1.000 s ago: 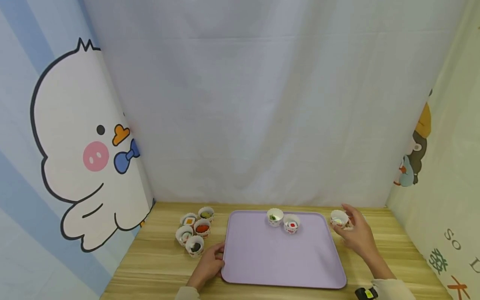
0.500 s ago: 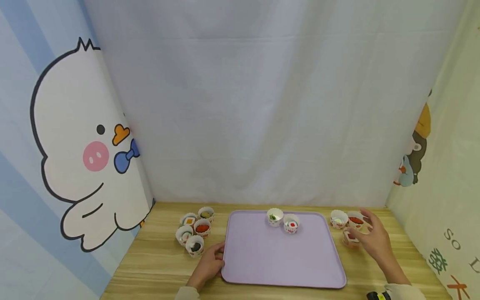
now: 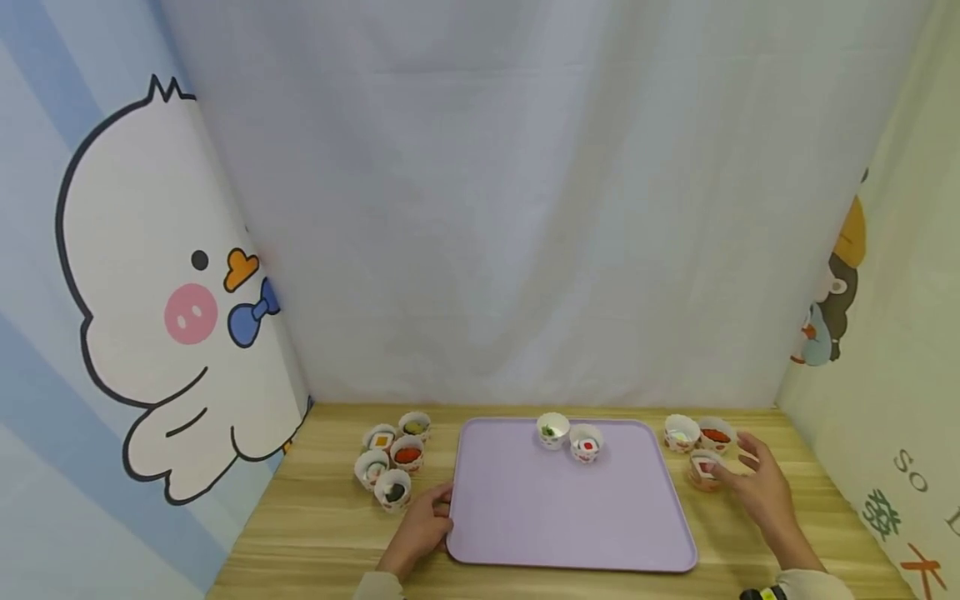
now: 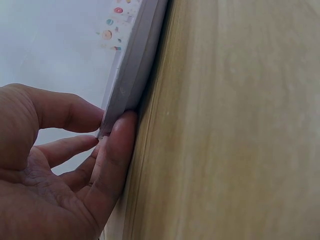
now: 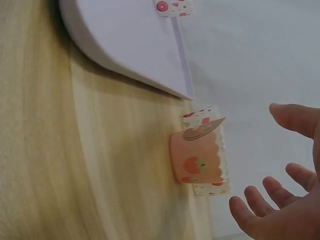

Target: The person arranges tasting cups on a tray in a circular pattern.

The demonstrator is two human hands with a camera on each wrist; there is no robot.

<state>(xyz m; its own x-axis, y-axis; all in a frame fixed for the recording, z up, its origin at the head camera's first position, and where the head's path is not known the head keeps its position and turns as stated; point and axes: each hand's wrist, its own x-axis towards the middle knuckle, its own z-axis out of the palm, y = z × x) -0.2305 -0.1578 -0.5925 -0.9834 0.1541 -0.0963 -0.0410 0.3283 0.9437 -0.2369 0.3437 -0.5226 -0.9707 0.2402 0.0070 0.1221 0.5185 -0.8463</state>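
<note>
My left hand point(image 3: 422, 527) pinches the left rim of the lilac tray point(image 3: 540, 533); in the left wrist view its fingers lie on both sides of the edge. On the right, my right hand point(image 3: 761, 492) hovers with spread, bent fingers beside a pink paper cup point(image 5: 197, 159) printed with strawberries. That cup point(image 3: 703, 477) has a small red-and-white piece in it. Behind it are a white cup point(image 3: 681, 435) with something pale inside and a cup point(image 3: 716, 437) with red contents. The right wrist view has a gap between the fingers and the pink cup.
Two paper cups stand near the tray's back edge: one with green bits point(image 3: 552, 433), one with a red-centred piece point(image 3: 586, 446). Left of the tray is a cluster of several filled cups point(image 3: 407, 457). A pale curtain point(image 3: 525, 208) hangs behind the wooden table point(image 3: 300, 542).
My right hand has moved right and toward me, from the white cup to the pink cup's right side, uncovering the cup with red contents. The left hand has stayed on the tray rim.
</note>
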